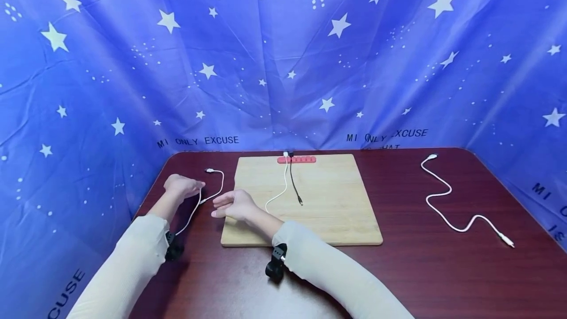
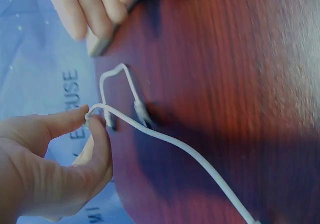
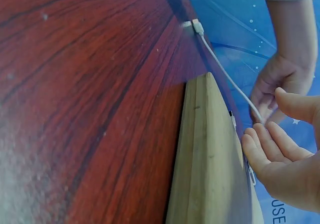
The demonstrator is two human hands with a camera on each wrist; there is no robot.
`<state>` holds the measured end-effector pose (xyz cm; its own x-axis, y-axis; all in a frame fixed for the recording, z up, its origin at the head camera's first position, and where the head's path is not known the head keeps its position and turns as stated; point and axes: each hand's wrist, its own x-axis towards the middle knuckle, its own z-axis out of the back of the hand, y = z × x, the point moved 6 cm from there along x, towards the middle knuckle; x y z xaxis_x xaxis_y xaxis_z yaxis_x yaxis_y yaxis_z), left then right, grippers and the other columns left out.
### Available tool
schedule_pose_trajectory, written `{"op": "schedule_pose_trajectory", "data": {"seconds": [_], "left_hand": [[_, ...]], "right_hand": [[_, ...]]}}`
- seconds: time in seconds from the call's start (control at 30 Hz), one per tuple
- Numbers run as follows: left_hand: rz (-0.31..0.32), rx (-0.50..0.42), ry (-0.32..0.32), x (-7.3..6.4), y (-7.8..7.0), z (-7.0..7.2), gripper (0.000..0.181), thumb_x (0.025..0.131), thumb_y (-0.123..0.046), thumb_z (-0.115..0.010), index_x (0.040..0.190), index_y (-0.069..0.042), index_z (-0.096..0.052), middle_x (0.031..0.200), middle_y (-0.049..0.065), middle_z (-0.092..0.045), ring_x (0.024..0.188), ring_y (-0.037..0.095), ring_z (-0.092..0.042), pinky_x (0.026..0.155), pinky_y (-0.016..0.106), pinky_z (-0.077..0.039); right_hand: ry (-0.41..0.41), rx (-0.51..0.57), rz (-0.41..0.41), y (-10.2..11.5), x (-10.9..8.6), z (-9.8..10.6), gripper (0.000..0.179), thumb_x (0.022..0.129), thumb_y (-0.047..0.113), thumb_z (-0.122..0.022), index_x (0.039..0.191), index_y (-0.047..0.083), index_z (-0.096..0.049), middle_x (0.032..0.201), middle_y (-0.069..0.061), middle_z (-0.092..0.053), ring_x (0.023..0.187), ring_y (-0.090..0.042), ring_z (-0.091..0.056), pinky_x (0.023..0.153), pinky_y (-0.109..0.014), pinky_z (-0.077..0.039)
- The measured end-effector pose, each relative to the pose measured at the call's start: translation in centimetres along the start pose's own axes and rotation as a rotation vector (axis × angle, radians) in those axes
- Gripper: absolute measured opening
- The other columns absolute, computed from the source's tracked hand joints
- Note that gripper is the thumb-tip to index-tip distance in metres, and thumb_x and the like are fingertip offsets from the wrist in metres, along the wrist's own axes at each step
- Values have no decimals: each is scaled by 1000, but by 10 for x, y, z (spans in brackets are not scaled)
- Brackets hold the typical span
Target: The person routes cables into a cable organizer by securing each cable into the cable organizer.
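Observation:
My left hand (image 1: 182, 186) is over the left side of the table. In the left wrist view, its thumb and fingertips pinch one end of a white charging cable (image 2: 175, 143); the cable trails down toward the table. Behind it lies a second, short white cable (image 1: 222, 181), bent in a loop with a connector at each end. My right hand (image 1: 236, 206) hovers by the left edge of a wooden board (image 1: 336, 210), its fingers extended toward the left hand. Nothing is between that hand's thumb and fingers (image 3: 280, 149).
At the board's back edge, a red cable holder (image 1: 305, 160) carries a white cable (image 1: 283, 188) and a black cable (image 1: 294, 181), both hanging forward over the board. Another white cable (image 1: 443, 215) lies in curves on the right of the dark red table (image 1: 398, 270). Starry blue cloth (image 1: 274, 53) surrounds the table.

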<state>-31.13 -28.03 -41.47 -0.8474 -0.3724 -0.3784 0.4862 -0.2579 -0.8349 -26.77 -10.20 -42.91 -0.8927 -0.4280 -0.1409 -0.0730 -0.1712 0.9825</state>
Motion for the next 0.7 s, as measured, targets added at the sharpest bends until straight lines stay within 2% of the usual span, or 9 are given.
{"op": "schedule_pose_trajectory", "data": {"seconds": [0.13, 0.27, 0.4, 0.5, 0.6, 0.7], "left_hand": [[-36, -103, 119, -14, -11, -12, 39, 80, 6, -69, 116, 18, -58, 53, -9, -61, 53, 0, -61, 64, 19, -60], [-72, -167, 248, -29, -24, -23, 17, 84, 5, -67, 101, 6, -69, 58, -10, -65, 60, -1, -63, 66, 17, -59], [-78, -214, 337, -40, -32, -34, 17, 86, 4, -64, 103, 6, -67, 63, -9, -67, 64, 0, -65, 67, 16, -59], [-88, -224, 376, -45, -35, -41, 30, 89, 2, -63, 117, 12, -60, 67, -8, -69, 67, 1, -65, 69, 16, -59], [-99, -237, 396, -48, -37, -46, 31, 90, 1, -61, 120, 11, -59, 68, -9, -69, 68, 2, -66, 70, 16, -58], [-110, -269, 417, -48, -39, -50, 25, 91, 0, -61, 115, 6, -63, 70, -7, -70, 70, 2, -67, 73, 17, -59]], "right_hand": [[-15, -4, -3, 1, 1, 0, 33, 78, 2, -76, 109, -3, -69, 107, -19, -72, 98, -25, -72, 81, -18, -57], [-33, -31, 9, 2, 2, 4, 29, 79, 5, -75, 107, -1, -71, 103, -17, -74, 97, -23, -72, 80, -16, -55], [-48, -46, 16, 3, 3, 6, 24, 81, 8, -74, 104, 0, -72, 101, -16, -74, 93, -17, -71, 76, -14, -53], [-21, 72, -2, 1, 3, 3, 23, 85, 5, -70, 105, -6, -70, 104, -22, -72, 90, -18, -72, 80, -20, -58], [10, 215, -32, -2, 3, 0, 23, 87, 1, -66, 107, -11, -67, 107, -28, -69, 82, -18, -73, 82, -30, -61], [15, 288, -40, -3, 2, 0, 23, 90, 1, -63, 108, -13, -65, 106, -31, -68, 73, -13, -70, 81, -33, -61]]}}
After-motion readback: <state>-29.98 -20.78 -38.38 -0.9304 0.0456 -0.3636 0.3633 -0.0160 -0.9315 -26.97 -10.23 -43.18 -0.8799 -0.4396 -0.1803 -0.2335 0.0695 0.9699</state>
